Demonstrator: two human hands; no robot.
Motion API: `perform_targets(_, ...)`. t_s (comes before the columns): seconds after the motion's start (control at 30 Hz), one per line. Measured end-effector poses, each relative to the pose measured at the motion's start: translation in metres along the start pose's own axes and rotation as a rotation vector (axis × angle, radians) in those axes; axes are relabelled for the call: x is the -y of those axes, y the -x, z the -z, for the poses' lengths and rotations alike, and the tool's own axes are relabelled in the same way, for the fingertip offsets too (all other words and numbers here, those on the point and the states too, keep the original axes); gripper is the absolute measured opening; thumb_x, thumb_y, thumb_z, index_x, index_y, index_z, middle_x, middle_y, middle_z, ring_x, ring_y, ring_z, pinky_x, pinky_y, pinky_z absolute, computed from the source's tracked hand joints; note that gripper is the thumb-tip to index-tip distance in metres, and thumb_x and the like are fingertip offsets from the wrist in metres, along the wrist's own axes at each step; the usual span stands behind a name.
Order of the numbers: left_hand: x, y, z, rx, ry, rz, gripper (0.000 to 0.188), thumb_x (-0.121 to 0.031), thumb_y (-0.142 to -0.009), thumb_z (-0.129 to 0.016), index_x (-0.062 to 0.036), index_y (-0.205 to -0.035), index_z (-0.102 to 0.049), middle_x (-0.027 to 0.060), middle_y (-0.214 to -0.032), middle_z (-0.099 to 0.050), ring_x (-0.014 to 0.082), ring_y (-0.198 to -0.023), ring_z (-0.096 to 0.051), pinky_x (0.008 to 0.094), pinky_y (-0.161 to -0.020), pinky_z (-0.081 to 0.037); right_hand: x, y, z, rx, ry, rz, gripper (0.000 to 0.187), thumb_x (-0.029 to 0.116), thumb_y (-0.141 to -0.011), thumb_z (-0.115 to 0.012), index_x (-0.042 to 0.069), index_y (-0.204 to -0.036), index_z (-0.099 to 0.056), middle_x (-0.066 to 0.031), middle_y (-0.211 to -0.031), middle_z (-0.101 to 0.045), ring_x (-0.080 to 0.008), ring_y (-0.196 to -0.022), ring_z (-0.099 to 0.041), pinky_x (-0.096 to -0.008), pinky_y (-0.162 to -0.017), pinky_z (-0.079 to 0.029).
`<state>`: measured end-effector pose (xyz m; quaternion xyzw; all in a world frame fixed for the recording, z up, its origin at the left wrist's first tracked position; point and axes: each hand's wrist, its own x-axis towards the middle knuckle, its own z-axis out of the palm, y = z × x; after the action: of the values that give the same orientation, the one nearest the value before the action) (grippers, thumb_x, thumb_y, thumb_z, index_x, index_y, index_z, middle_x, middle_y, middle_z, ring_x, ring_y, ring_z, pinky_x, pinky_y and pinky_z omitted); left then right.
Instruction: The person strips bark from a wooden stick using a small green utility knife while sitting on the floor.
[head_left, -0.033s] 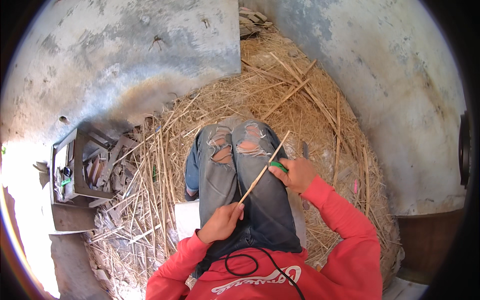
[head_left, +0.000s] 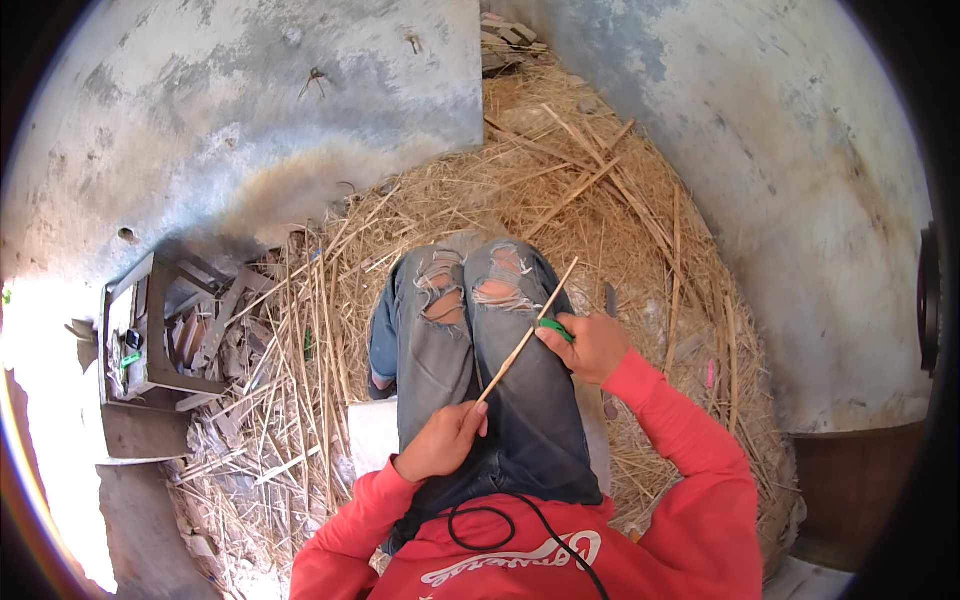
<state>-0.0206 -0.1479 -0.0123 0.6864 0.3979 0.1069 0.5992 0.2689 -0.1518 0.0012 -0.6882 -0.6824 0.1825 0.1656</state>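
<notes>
A thin pale wooden stick (head_left: 517, 352) slants up and to the right across my lap, above the torn jeans (head_left: 432, 365). Its lower end is pinched between the thumb and fingers of my left hand (head_left: 446, 438). My right hand (head_left: 592, 346) is closed around a small green-handled tool (head_left: 555, 329) set against the stick's upper part. The tool's working edge is too small to make out. Beyond it, the stick's far tip stands free near the right knee.
Straw and shavings (head_left: 440, 200) cover the floor, with long wooden strips (head_left: 590, 180) beyond my knees. At left, a dark wooden frame (head_left: 150, 320) holds scraps and small items. Grey walls (head_left: 250, 110) rise ahead and at right. A black cord (head_left: 545, 520) hangs over my red top.
</notes>
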Motion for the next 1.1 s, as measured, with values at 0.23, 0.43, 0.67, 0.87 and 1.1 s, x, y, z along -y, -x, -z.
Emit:
perform_targets(0.23, 0.002, 0.001, 0.004, 0.053, 0.034, 0.022, 0.048, -0.032, -0.111, -0.04, 0.0004, -0.08, -0.058, 0.0132, -0.061, -0.051, 0.0269, -0.058, -0.051, 0.0398, -0.063, -0.043, -0.009, -0.006, 0.008, -0.08, 0.01, -0.105, 0.065, 0.063, -0.099, -0.049, 0.002, -0.088, -0.07, -0.0239, -0.063, -0.064, -0.0459, -0.063, -0.066, -0.0558, -0.06, -0.052)
perform_targets(0.43, 0.002, -0.004, -0.006, -0.017, -0.017, -0.03, 0.048, -0.035, -0.111, -0.04, -0.0028, -0.08, -0.056, 0.0037, -0.058, -0.046, 0.0151, -0.055, -0.046, 0.0345, -0.056, -0.04, 0.006, 0.005, -0.004, 0.001, 0.066, -0.017, 0.064, 0.062, -0.1, -0.047, 0.003, -0.087, -0.07, -0.0245, -0.063, -0.064, -0.0459, -0.064, -0.066, -0.0551, -0.059, -0.053)
perform_targets(0.67, 0.001, -0.012, -0.014, -0.069, -0.041, -0.096, 0.046, -0.031, -0.111, -0.04, 0.0001, -0.081, -0.055, 0.0112, -0.062, -0.051, 0.0254, -0.057, -0.049, 0.0396, -0.06, -0.042, 0.005, 0.007, -0.01, -0.057, 0.074, 0.013, 0.07, 0.066, -0.099, -0.046, 0.002, -0.082, -0.069, -0.0252, -0.061, -0.062, -0.0478, -0.063, -0.064, -0.0569, -0.061, -0.052)
perform_targets(0.87, -0.004, -0.017, -0.021, -0.113, -0.081, -0.067, 0.045, -0.03, -0.11, -0.042, 0.0023, -0.082, -0.056, 0.016, -0.064, -0.054, 0.033, -0.059, -0.053, 0.0432, -0.063, -0.044, 0.018, 0.017, -0.009, 0.058, 0.078, 0.005, 0.068, 0.066, -0.098, -0.047, 0.004, -0.079, -0.067, -0.0242, -0.061, -0.062, -0.0462, -0.064, -0.066, -0.0553, -0.06, -0.053)
perform_targets(1.1, -0.008, -0.016, -0.019, -0.119, -0.119, -0.036, 0.044, -0.029, -0.11, -0.044, 0.0026, -0.083, -0.057, 0.0177, -0.066, -0.057, 0.0381, -0.062, -0.058, 0.0448, -0.062, -0.045, 0.021, 0.017, -0.003, 0.078, 0.154, 0.039, 0.068, 0.066, -0.1, -0.043, 0.005, -0.082, -0.066, -0.0253, -0.064, -0.064, -0.0454, -0.064, -0.067, -0.0556, -0.058, -0.053)
